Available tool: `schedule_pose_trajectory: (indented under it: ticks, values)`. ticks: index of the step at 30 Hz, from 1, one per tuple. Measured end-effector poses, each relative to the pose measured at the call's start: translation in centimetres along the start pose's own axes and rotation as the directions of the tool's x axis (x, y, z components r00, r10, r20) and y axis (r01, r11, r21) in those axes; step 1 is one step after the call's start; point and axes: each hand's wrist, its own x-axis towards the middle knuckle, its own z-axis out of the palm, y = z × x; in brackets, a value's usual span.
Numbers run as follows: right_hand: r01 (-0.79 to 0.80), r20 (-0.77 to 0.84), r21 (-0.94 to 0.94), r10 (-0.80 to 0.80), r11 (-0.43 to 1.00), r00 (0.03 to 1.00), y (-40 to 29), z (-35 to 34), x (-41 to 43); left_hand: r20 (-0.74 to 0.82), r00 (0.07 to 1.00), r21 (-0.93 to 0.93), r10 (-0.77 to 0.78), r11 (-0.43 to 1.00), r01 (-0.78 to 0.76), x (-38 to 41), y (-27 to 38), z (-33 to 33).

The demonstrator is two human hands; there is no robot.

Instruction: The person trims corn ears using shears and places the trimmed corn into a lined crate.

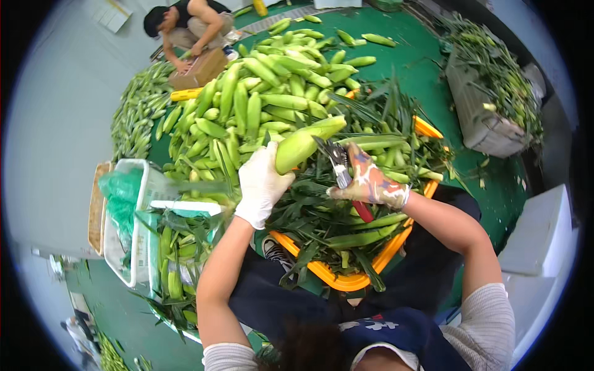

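Observation:
My left hand [263, 185], in a white glove, grips one end of an ear of corn [301, 146] in its green husk. The ear's pale end points up and to the right. In my right hand [378, 183], which wears a patterned, stained glove, are pruning shears [341, 169] with a red handle. Their dark blades lie close to the ear; whether they touch it I cannot tell. Below both hands stands an orange-rimmed bin [341, 282] heaped with cut leaves and stalks [301, 218]. Beyond the ear spreads a large pile of husked-green corn ears [260, 102].
A white basket [132, 259] with green mesh bags [121, 199] stands at left, beside a crate of leafy corn [176, 278]. Another person [199, 28] crouches by a cardboard box [199, 69]. A leaf-filled container [487, 111] stands at right, near white foam boxes [538, 236].

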Motion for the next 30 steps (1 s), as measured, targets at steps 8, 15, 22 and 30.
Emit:
schedule_pose_trajectory:
  ticks: [8,15,22,30]
  values:
    - [-0.211,0.13,0.244,0.184,0.946,0.974,6.6,2.2,-0.3,0.063,0.995,0.038,0.076,0.996,-0.078,0.5,-1.2,3.7]
    - [-0.139,-0.052,0.415,0.176,0.899,0.983,7.2,-0.3,-1.5,0.138,0.913,0.132,0.384,0.906,-0.401,1.4,0.1,2.7]
    - [-0.007,-0.239,0.397,0.111,0.918,0.965,3.2,0.9,-2.2,-0.442,0.897,-0.03,0.004,0.999,-0.02,1.4,2.3,2.7]
    - [0.316,-0.093,0.082,-0.308,0.945,0.947,1.8,2.2,-4.2,0.635,0.709,-0.756,-0.307,-0.435,0.489,3.9,-1.7,8.2]
